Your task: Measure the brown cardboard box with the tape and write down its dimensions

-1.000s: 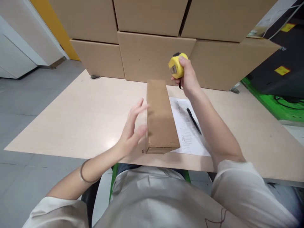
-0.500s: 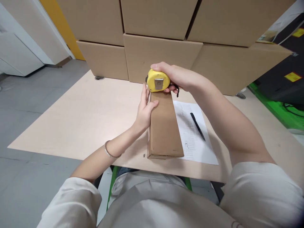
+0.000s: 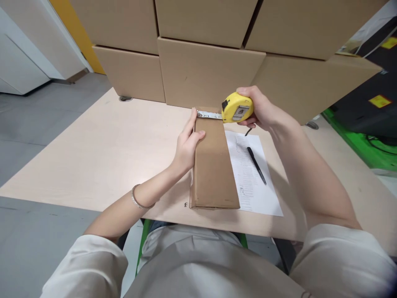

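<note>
A long, narrow cardboard box [image 3: 213, 165] lies on the pale desk [image 3: 108, 153], its length running away from me. My right hand [image 3: 263, 109] grips a yellow tape measure [image 3: 237, 108] at the box's far right corner. A short stretch of tape blade [image 3: 209, 115] runs along the box's far edge. My left hand [image 3: 187, 142] rests against the box's far left corner, fingers pinching the tape's end there.
A printed sheet of paper [image 3: 252, 176] lies right of the box with a black pen [image 3: 256, 164] on it. Large stacked cardboard cartons [image 3: 211, 70] wall off the back of the desk. A green frame [image 3: 356, 136] stands at the right.
The right hand brought the tape measure down to the box's far end, then drew its case rightward, pulling out the blade. The left hand moved up to the far left corner and holds the tape end.
</note>
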Demonstrator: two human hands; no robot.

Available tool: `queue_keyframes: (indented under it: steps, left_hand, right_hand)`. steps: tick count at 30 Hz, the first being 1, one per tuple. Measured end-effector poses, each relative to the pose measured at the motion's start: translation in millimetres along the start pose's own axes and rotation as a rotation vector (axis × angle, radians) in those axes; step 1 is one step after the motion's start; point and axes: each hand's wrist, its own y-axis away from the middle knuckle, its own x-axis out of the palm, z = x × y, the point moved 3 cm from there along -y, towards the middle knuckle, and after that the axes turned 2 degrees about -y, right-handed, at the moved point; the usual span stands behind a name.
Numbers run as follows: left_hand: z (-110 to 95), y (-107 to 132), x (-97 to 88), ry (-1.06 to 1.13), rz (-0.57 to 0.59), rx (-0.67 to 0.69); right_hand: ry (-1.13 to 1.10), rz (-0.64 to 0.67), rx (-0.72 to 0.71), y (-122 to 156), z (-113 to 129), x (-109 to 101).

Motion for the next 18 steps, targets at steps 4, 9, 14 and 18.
queue_keyframes:
  steps: [4,9,14,18]
  left_hand:
    - [-2,0,-0.1,-0.027,-0.007,-0.015]
    - [0,-1,1.9,-0.023,-0.004,-0.023]
    - [-1,-2,-6.1,0.003,-0.001,-0.031]
    - [-17,4,-36.0,-0.018,-0.080,-0.088]
  right_hand:
    - [0.008,0.003,-0.030,-5,-1,6]
    - [0.000,0.000,-0.047,-1,1,5]
    - [-0.077,0.029,-0.120,6,18,16]
    - [-0.108,-0.056,-0.194,14,28,24]
